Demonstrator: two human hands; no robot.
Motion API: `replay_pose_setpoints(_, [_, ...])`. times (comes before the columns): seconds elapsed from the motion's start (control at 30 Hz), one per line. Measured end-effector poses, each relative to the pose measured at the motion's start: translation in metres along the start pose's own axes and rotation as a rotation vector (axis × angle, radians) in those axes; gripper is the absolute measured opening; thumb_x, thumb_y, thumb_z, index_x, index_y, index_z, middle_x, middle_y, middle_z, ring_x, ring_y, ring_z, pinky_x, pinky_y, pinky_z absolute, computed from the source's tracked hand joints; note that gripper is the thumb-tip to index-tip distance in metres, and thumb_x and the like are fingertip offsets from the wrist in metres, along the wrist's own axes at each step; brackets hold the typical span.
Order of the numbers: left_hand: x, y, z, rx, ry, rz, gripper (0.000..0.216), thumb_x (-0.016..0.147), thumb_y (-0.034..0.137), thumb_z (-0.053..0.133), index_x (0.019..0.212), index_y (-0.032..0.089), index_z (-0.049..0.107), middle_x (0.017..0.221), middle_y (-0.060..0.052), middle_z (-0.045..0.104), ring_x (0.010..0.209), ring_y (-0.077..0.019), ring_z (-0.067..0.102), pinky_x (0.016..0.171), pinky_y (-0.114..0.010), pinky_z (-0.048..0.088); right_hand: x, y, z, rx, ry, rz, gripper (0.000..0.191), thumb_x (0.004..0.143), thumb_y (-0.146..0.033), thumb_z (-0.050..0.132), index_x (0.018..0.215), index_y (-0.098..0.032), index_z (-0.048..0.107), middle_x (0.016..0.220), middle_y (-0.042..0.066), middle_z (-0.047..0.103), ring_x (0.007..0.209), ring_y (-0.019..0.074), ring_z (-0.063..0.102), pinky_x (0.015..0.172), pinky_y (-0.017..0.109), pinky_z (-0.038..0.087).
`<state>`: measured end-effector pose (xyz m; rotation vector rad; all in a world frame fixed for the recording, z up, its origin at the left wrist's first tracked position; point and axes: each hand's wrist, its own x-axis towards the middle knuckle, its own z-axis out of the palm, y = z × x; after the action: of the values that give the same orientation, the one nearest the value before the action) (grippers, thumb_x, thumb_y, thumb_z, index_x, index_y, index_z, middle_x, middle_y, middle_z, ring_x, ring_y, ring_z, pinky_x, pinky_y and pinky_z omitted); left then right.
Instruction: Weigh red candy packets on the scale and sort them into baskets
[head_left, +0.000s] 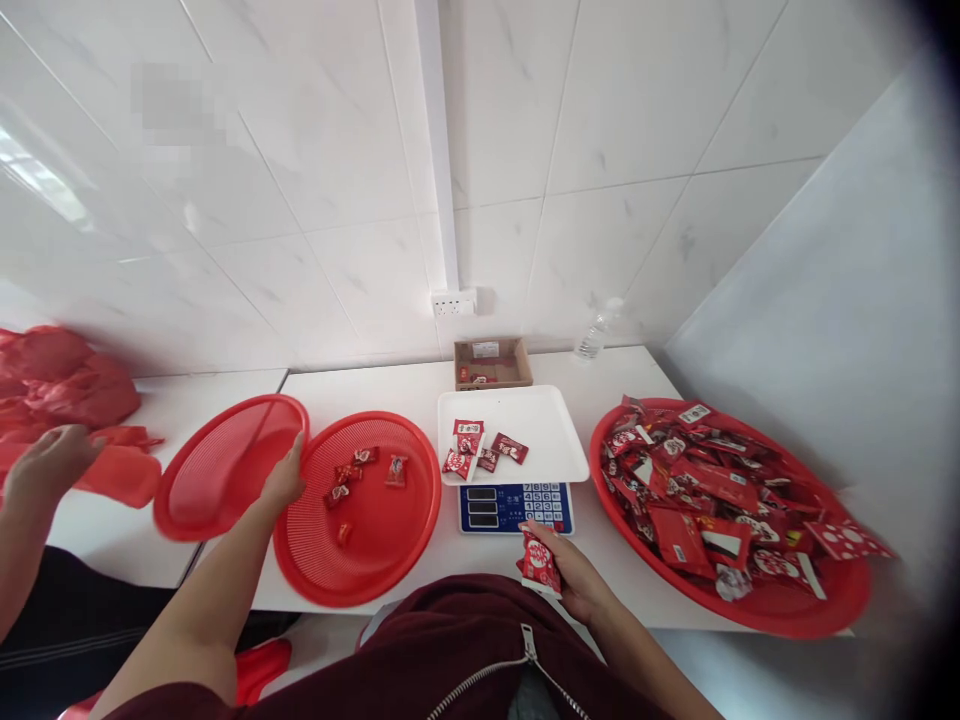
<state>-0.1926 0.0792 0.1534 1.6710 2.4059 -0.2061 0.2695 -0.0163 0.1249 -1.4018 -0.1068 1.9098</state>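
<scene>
My left hand (285,476) grips the rim of an oval red plastic basket (225,470) at the left, which looks tilted. Beside it, a round red basket (405,545) holds several small red candies (346,473). In front of my body, my right hand (574,575) is closed on a red candy packet (540,562) with white print. Just beyond that hand is a blue digital scale (516,508). Its white tray (540,420) carries several red and brown candy packets (466,450).
At the right, a large red basket (622,525) is heaped with red packets (697,480). A cardboard box (493,380) and a clear bottle (596,330) stand by the wall. At far left, another person's hand (52,462) is near red plastic bags (82,385).
</scene>
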Motion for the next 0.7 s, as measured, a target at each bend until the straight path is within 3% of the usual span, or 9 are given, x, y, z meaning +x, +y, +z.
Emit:
replay_pose_setpoints(0.1, [0.000,-0.004,0.000,0.092,-0.014,0.137,0.090,0.067,-0.002,0.042,0.149,0.021,0.010,0.137,-0.009,0.050,0.114,-0.0273,0.056,0.089,-0.034,0.046,0.001,0.001,0.002,-0.015,-0.014,0.003,0.026,0.069,-0.035,0.075,0.079,-0.016,0.060,0.052,-0.006,0.055,0.045,0.0119,0.059,0.049,0.025,0.054])
replay_pose_setpoints(0.2, [0.003,-0.005,0.000,0.140,-0.012,0.254,0.086,0.064,-0.006,0.037,0.146,0.020,0.024,0.139,-0.007,0.049,0.127,-0.0234,0.045,0.105,-0.037,0.034,0.001,0.001,0.002,-0.016,-0.018,-0.006,0.027,0.068,-0.036,0.076,0.076,-0.017,0.059,0.051,-0.006,0.055,0.044,0.0107,0.057,0.049,0.024,0.054])
replay_pose_setpoints(0.27, [0.006,-0.002,0.002,0.118,0.022,0.246,0.082,0.064,-0.005,0.037,0.143,0.020,0.034,0.142,-0.010,0.044,0.134,-0.0255,0.035,0.110,-0.046,0.026,0.001,0.001,0.002,-0.021,-0.008,-0.008,0.027,0.067,-0.036,0.077,0.075,-0.018,0.058,0.051,-0.006,0.055,0.044,0.0108,0.057,0.049,0.024,0.054])
replay_pose_setpoints(0.37, [0.014,0.006,0.004,0.045,0.055,0.178,0.077,0.064,-0.002,0.041,0.138,0.021,0.043,0.147,-0.013,0.036,0.140,-0.0306,0.023,0.108,-0.055,0.027,0.001,0.000,0.000,-0.026,0.004,-0.011,0.027,0.067,-0.036,0.077,0.075,-0.018,0.058,0.051,-0.006,0.055,0.044,0.0106,0.057,0.049,0.024,0.054])
replay_pose_setpoints(0.53, [0.029,0.021,0.004,-0.007,0.007,0.250,0.065,0.066,0.001,0.041,0.127,0.017,0.056,0.143,-0.008,0.043,0.139,-0.0242,0.026,0.112,-0.038,0.029,-0.001,0.001,0.001,-0.011,-0.004,-0.013,0.028,0.066,-0.035,0.078,0.075,-0.017,0.059,0.052,-0.006,0.056,0.044,0.0110,0.058,0.050,0.025,0.054])
replay_pose_setpoints(0.63, [0.031,0.030,0.006,-0.035,0.032,0.241,0.056,0.077,0.008,0.037,0.129,0.021,0.053,0.147,-0.006,0.038,0.141,-0.0234,0.022,0.112,-0.046,0.025,-0.002,0.000,0.002,-0.011,0.000,-0.013,0.028,0.066,-0.035,0.078,0.074,-0.017,0.058,0.051,-0.006,0.055,0.044,0.0119,0.059,0.049,0.025,0.054])
replay_pose_setpoints(0.7, [0.029,0.036,0.009,-0.073,0.092,0.156,0.051,0.086,0.025,0.036,0.136,0.023,0.044,0.152,-0.009,0.028,0.142,-0.0275,0.017,0.110,-0.056,0.020,-0.002,0.000,0.001,-0.009,0.005,-0.024,0.027,0.066,-0.035,0.078,0.075,-0.017,0.059,0.051,-0.006,0.055,0.044,0.0116,0.058,0.050,0.026,0.054])
